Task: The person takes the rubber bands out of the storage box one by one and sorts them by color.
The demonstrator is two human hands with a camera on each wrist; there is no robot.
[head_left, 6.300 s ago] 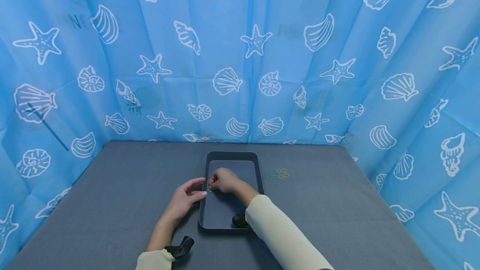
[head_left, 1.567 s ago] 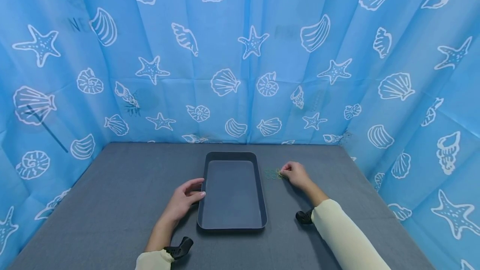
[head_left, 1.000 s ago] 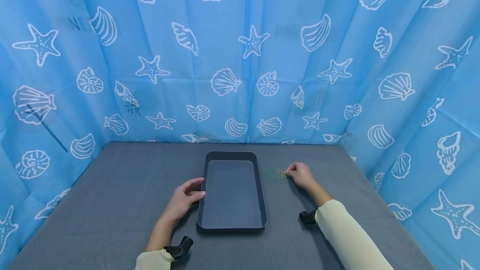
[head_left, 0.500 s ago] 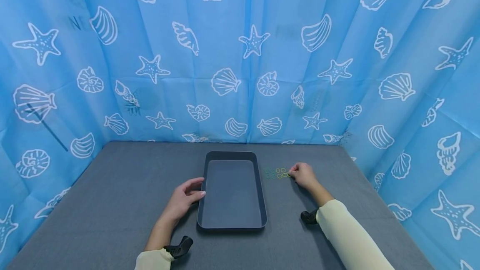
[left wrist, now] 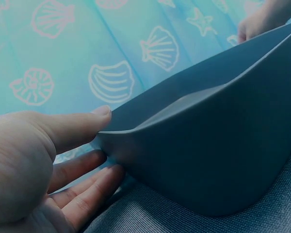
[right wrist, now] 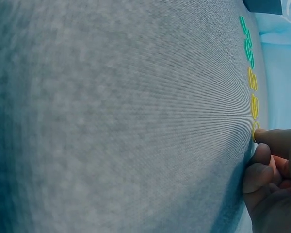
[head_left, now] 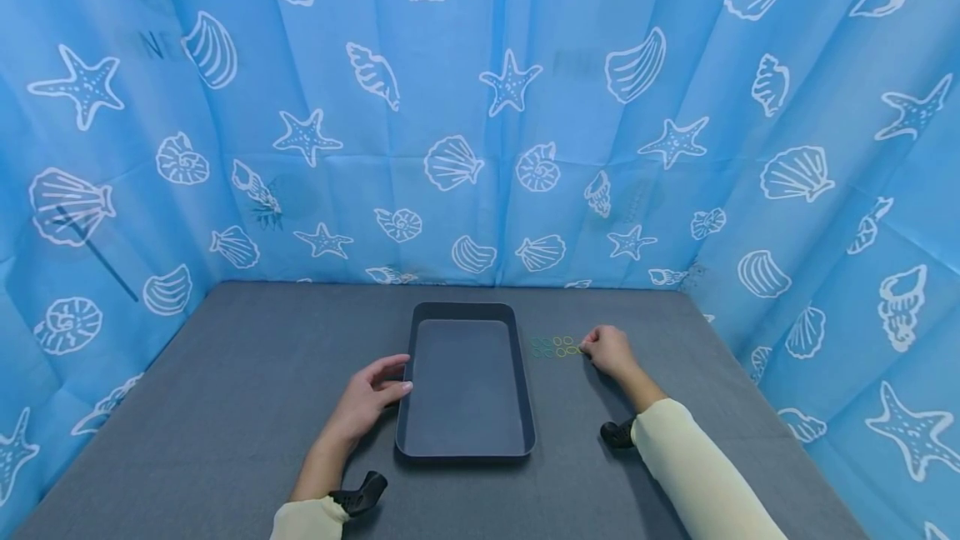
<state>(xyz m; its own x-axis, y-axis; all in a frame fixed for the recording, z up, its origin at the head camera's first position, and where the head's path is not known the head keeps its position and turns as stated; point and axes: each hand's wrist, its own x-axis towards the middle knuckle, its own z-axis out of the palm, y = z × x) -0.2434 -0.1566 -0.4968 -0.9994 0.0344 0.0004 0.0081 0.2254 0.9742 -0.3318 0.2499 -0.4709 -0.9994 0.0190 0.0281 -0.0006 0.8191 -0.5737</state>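
Note:
On the grey cloth right of the dark tray [head_left: 465, 450], my right hand [head_left: 609, 352] pinches a thin yellow rubber band [right wrist: 255, 131] at its fingertips, low over the cloth. This band sits at the right end of a neat group of small bands. Several yellow rubber bands [head_left: 561, 352] lie beside it, and several green rubber bands [head_left: 542, 352] lie nearer the tray. My left hand [head_left: 363, 398] rests at the tray's left side, thumb and fingertips touching its wall and rim, fingers loosely extended. In the left wrist view the tray wall [left wrist: 199, 160] slopes beside the fingers.
Grey cloth [head_left: 247, 390] covers the table, and a blue curtain [head_left: 480, 123] with white shells and starfish hangs behind and at the sides. Black devices are strapped at the left wrist [head_left: 362, 494] and right wrist [head_left: 618, 433].
My right hand has come out of the tray to the band group on the right, then shifted slightly rightward along it. A yellow band now shows at the group's right end. My left hand stays put.

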